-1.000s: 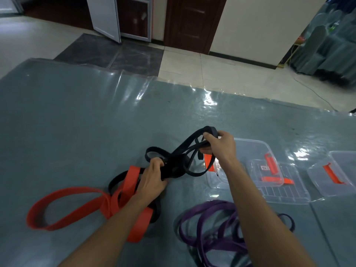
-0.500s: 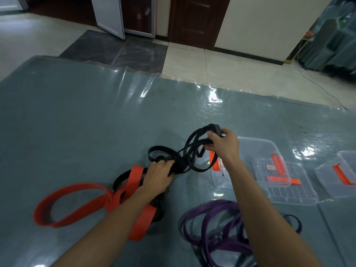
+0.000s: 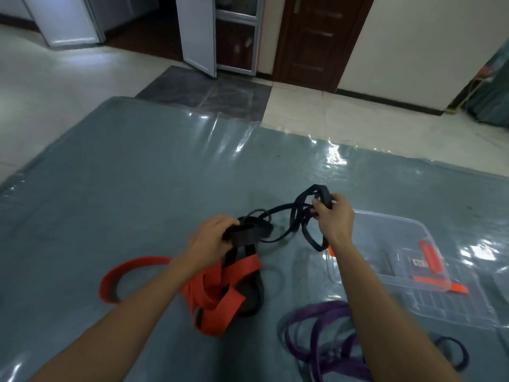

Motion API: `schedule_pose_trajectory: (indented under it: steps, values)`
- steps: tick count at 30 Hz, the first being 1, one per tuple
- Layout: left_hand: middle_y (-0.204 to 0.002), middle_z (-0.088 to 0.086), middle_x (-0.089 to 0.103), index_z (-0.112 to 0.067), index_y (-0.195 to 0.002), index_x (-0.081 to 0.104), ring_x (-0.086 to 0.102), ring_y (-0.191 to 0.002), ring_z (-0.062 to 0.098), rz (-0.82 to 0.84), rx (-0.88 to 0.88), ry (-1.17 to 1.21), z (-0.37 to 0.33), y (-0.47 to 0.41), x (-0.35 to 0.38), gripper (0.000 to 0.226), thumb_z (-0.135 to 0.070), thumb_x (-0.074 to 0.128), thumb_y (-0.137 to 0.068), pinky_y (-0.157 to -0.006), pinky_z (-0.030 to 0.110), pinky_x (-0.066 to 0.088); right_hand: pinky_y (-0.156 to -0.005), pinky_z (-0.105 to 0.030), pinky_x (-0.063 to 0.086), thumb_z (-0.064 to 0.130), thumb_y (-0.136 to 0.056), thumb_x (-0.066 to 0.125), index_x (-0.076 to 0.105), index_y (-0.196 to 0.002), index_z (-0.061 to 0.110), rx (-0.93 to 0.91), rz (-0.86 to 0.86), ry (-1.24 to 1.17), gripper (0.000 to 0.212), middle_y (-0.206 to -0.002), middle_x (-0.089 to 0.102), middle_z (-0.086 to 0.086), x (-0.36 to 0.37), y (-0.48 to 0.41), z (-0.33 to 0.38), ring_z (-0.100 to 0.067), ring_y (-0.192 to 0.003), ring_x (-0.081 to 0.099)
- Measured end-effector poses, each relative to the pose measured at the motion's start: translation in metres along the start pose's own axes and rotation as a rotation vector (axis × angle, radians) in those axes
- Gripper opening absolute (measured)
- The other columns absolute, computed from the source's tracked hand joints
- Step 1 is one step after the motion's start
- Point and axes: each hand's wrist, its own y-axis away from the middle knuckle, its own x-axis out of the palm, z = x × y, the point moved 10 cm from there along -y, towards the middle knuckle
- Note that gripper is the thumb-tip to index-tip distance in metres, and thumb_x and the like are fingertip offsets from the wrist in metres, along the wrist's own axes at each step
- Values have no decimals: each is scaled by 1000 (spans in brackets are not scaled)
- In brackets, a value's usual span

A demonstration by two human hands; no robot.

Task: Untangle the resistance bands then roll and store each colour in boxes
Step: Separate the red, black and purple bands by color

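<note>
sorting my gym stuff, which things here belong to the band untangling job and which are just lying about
Part of the job: black resistance band, gripped by the left hand and right hand; orange band; purple band; clear storage box; clear lid.

Just there: brown door; white door; tiled floor.

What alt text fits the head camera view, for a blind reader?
A left hand and a right hand grip a tangle of black bands over a grey mat. Red bands lie by the left wrist, purple bands nearer, a clear box at right.
</note>
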Motion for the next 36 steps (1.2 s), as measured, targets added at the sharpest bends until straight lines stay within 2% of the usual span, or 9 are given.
schedule_pose_trajectory:
  steps: [4, 6, 9, 15, 20, 24, 28, 33, 36]
  values:
    - [-103, -1, 67, -20, -108, 66, 65, -95, 23, -108, -295, 145, 54, 21, -50, 35, -7, 70, -76, -84, 33, 53, -57, -25, 60, 20, -93, 70, 65, -109, 11, -29, 45, 42, 19, -93, 72, -6, 20, 8, 11, -16, -75, 73]
    - [-108, 14, 70, -6, -113, 67, 68, -99, 33, -149, -278, 102, 65, 26, -70, 37, -1, 70, -76, -89, 46, 54, -50, -17, 55, 19, -93, 70, 64, -107, 10, -47, 56, 65, 17, -90, 72, -5, 29, 13, 19, -15, -73, 71]
    - [-104, 9, 71, -19, -114, 63, 69, -93, 28, 17, -203, -29, 64, 30, -75, 40, -5, 73, -78, -83, 42, 56, -46, -9, 43, 25, -93, 70, 64, -102, 13, -96, 33, 97, 16, -90, 71, -4, 38, 23, 34, -15, -77, 69]
    - [-125, -1, 67, -28, -127, 62, 60, -118, 25, 540, -146, -285, 51, 52, -7, 46, -18, 65, -82, -95, 36, 48, -79, -41, 62, 27, -92, 72, 67, -107, 13, -161, 92, 44, 22, -95, 73, -2, 58, 42, 57, -18, -83, 72]
    - [-147, -4, 50, -33, -153, 36, 45, -135, 20, 771, -47, -313, 30, 57, 62, 79, -22, 69, -83, -104, 40, 40, -76, -41, 63, 22, -92, 72, 68, -101, 17, -166, 96, 7, 11, -85, 74, 1, 44, 54, 55, -11, -75, 73]
    - [-149, -5, 50, -34, -148, 43, 46, -136, 21, 744, -88, -200, 20, 38, 86, 72, -31, 59, -78, -107, 46, 41, -75, -40, 64, 23, -91, 73, 68, -98, 19, -120, 72, -47, 9, -82, 76, 0, 23, 55, 46, -11, -73, 75]
    - [-131, -6, 61, -34, -131, 57, 58, -121, 21, 480, -299, 42, 30, 0, 89, 47, -44, 54, -85, -95, 40, 47, -70, -39, 64, 24, -89, 73, 68, -94, 22, -97, 54, -68, 7, -76, 76, 1, 9, 53, 39, -14, -70, 75]
    - [-137, 5, 57, -24, -142, 43, 56, -125, 29, 601, -444, -193, 47, -9, 138, 60, -46, 65, -90, -107, 50, 43, -70, -38, 64, 26, -88, 74, 68, -96, 20, -63, 20, -128, 12, -74, 76, 1, -7, 42, 33, -15, -70, 76]
    - [-132, 7, 58, -19, -135, 48, 55, -122, 28, 543, -384, -312, 47, -13, 155, 52, -41, 65, -91, -98, 43, 42, -70, -37, 64, 23, -87, 74, 68, -97, 16, -41, -1, -164, 14, -73, 76, -2, -15, 32, 26, -18, -70, 76]
